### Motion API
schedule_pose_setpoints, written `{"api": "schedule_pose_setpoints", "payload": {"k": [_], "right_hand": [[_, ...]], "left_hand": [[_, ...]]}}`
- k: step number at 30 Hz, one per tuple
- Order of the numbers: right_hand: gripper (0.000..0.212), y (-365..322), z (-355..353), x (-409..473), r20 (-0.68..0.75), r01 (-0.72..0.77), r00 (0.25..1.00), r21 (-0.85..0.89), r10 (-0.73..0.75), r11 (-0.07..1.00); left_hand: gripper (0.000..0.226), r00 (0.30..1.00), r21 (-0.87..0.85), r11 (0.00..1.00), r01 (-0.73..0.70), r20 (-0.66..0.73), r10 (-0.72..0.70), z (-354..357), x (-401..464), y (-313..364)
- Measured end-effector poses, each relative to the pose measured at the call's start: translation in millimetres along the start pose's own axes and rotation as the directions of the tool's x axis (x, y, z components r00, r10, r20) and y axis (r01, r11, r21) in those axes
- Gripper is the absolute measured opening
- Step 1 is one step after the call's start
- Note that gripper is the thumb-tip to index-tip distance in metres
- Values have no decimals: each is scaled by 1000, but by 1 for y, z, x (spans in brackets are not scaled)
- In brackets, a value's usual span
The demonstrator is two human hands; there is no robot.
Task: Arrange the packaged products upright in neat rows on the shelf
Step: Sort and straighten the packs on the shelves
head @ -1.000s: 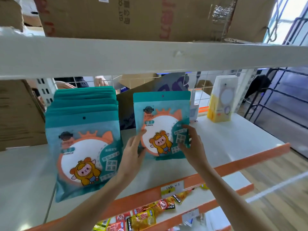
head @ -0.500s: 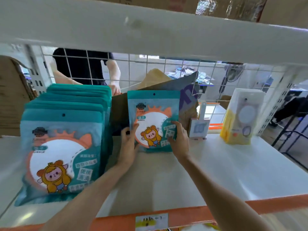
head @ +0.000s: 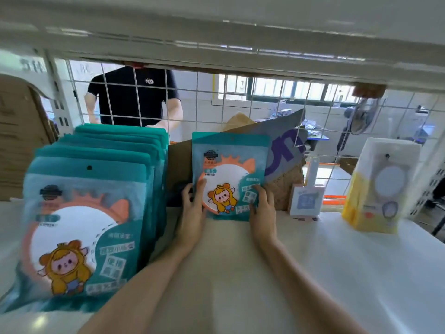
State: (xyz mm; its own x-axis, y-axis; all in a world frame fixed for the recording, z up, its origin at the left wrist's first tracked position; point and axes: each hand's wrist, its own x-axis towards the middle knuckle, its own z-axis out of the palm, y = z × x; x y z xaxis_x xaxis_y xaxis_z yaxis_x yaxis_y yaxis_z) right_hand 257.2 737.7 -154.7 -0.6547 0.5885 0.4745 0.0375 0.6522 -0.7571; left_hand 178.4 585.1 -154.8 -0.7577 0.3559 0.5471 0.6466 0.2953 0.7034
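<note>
A teal mirror packet [head: 228,165] with a cartoon figure stands upright at the back of the white shelf [head: 337,273], leaning against a cardboard sheet [head: 284,145]. My left hand [head: 192,203] grips its lower left edge, thumb on the front. My right hand [head: 261,208] grips its lower right edge. To the left stands a row of several identical teal packets [head: 89,213], upright one behind another.
A small white-and-blue packaged item [head: 305,196] and a yellow-and-white mirror pack [head: 378,186] stand to the right. A wire grid [head: 240,102] backs the shelf; behind it stands a person in a black shirt [head: 134,97]. Cardboard boxes [head: 19,141] sit far left. An upper shelf [head: 216,32] is overhead.
Both hands have carried the teal packet from the shelf's front to the back and set it against the cardboard. The camera has moved lower and closer.
</note>
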Motion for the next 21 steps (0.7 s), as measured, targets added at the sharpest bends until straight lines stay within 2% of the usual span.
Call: {"api": "schedule_pose_setpoints", "payload": {"k": [2,4,7,13,21], "right_hand": [[50,-1,-1,1,15,40,999,-32,-40,999],[50,0,-1,0,41,46,998,-18,-45,999],[49,2,-1,-1,78,15,997,24,-17,1000],[60,5,-3,-4,155,-3,988,-75,15,997],[64,0,-3,-9,111,17,994,-181,3,983]], "left_hand": [[66,999,-17,999,31,27,-31,0,0,-3],[79,998,156,988,6,58,-15,0,-1,-7],[77,997,196,980,14,73,-29,1,-2,-11],[77,998,255,967,4,61,-20,3,-1,-16],[74,1000,368,930,-8,2,8,1,-9,-12]]}}
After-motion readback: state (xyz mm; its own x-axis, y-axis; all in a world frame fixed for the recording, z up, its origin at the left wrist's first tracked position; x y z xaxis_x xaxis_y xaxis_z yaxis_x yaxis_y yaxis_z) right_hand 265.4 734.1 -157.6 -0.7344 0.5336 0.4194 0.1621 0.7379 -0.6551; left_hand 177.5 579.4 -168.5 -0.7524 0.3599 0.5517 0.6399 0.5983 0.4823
